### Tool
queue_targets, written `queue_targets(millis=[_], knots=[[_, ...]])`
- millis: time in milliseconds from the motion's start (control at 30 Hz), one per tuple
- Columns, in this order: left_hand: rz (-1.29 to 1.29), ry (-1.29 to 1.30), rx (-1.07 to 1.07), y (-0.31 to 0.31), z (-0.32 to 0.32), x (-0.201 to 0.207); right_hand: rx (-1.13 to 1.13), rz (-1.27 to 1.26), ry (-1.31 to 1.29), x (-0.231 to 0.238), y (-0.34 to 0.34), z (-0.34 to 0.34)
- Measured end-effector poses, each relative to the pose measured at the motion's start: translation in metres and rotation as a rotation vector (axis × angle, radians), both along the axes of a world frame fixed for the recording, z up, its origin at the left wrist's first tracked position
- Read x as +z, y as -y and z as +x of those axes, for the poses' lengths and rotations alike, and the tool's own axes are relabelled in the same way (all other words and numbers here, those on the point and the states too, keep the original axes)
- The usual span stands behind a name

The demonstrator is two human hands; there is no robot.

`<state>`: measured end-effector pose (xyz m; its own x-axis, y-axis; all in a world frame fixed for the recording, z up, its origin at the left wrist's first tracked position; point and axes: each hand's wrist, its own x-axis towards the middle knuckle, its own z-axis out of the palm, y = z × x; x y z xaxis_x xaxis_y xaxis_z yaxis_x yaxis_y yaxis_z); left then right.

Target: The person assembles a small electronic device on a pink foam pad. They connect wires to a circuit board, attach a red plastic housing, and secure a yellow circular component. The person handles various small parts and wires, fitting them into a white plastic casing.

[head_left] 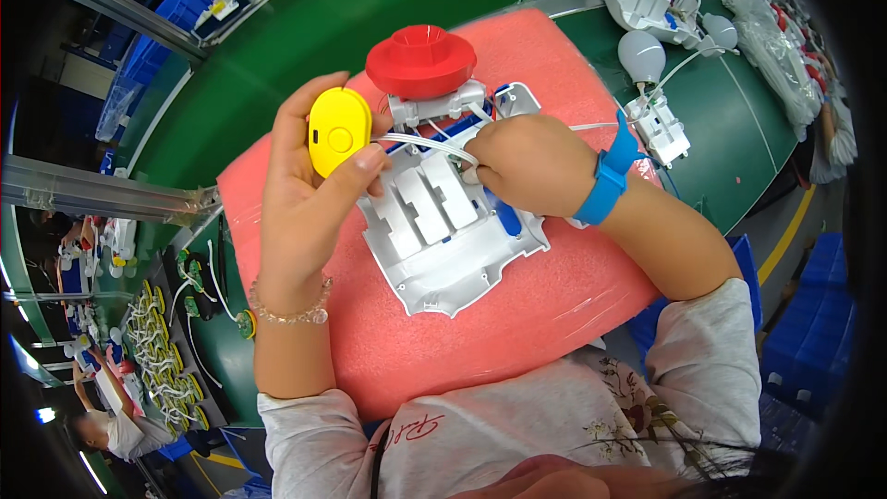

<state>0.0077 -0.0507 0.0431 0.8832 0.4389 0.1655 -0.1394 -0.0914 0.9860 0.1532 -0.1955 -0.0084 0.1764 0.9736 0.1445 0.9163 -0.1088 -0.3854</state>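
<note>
My left hand (309, 166) is closed around a yellow oval plastic piece (340, 129) with a round button and a small dark slot. White wires (427, 141) run from beside it to my right hand (531, 162), whose curled fingers grip them. Both hands are over a white plastic housing (443, 263), which lies open on the pink foam pad (370, 351). Raised white compartments and a blue part show inside the housing. At its far end stands a red flared cone (421, 63) on a white base. My right fingertips are partly hidden.
At the far right, another white housing (637, 5) with red parts stands near a white bulb-shaped piece (641, 57) and a small white box (658, 132). Several yellow wired pieces (166, 356) lie on the left. A plastic bag (771, 51) rests at the right edge. Other people work nearby.
</note>
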Motion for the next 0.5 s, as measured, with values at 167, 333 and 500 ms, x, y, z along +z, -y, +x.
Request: queue_targets(millis=[167,333,500], knots=[[0.221,-0.116,0.102,-0.027,-0.002,-0.019,0.006,0.236,-0.474,0.017,0.010,0.025],[0.500,-0.452,-0.233,-0.047,-0.012,-0.032,-0.373,0.302,-0.515,0.012,0.012,0.061],[0.271,-0.428,-0.376,-0.047,-0.013,-0.030,-0.232,-0.074,-0.669,-0.004,0.006,0.058]])
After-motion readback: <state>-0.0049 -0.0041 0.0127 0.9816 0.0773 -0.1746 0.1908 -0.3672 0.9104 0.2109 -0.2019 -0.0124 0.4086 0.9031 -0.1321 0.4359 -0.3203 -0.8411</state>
